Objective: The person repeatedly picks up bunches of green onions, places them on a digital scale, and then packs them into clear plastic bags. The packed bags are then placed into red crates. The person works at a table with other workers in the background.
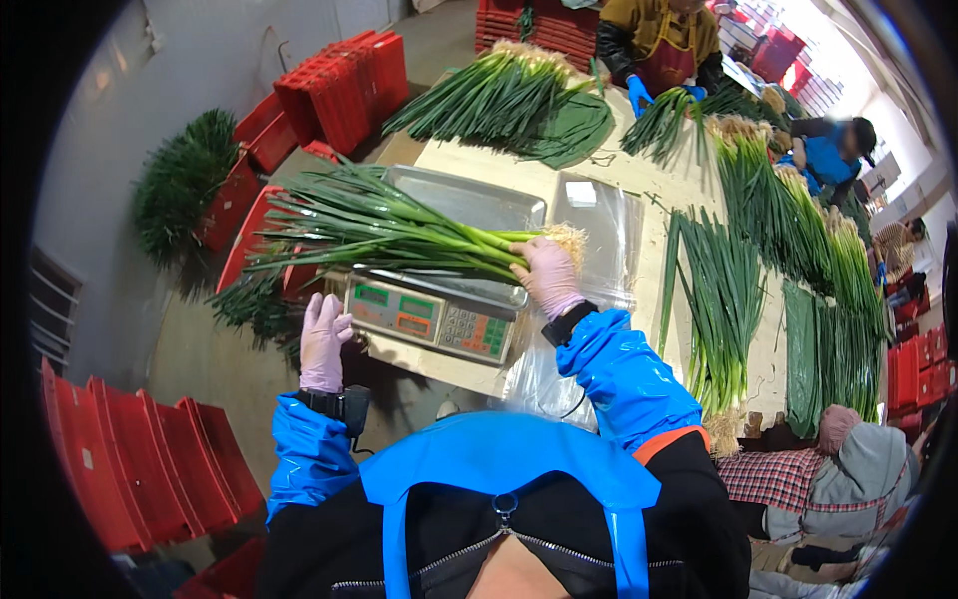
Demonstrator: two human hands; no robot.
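Note:
A bunch of long green onions [404, 224] lies across the metal pan [479, 196] of a digital scale, its leaves pointing left and its pale roots to the right. My right hand [550, 273], in a pale pink glove, grips the stalks close to the roots. Left of the scale's keypad and displays [430, 318], my left hand [323, 337], gloved alike, is raised with nothing in it. Clear plastic bags [610, 224] lie flat on the table right of the scale. Some of the pan is hidden under the leaves.
More green onions are piled on the table at the back [501, 97] and at the right [718, 299]. Red plastic crates [344, 90] stand stacked at the upper left, others [142, 464] at the lower left. A co-worker [662, 45] handles onions across the table; other people are at the right.

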